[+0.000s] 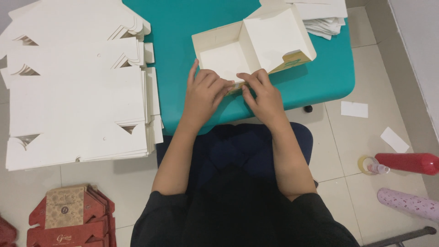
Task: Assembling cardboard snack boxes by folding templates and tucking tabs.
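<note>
A white cardboard box (228, 52), half folded, lies open on the teal table (183, 23) with its lid flap raised toward the right. My left hand (204, 93) and my right hand (261, 95) meet at the box's near wall. Fingers of both hands pinch and press that near edge, thumbs close together. The box's outer side shows a tan print at the right flap.
A big stack of flat white box blanks (77, 91) covers the table's left side. More white blanks (322, 16) sit at the far right corner. Red printed flat boxes (68, 217) lie on the tiled floor, with a tape roll (366, 164), red bottle (407, 163) and paper scraps.
</note>
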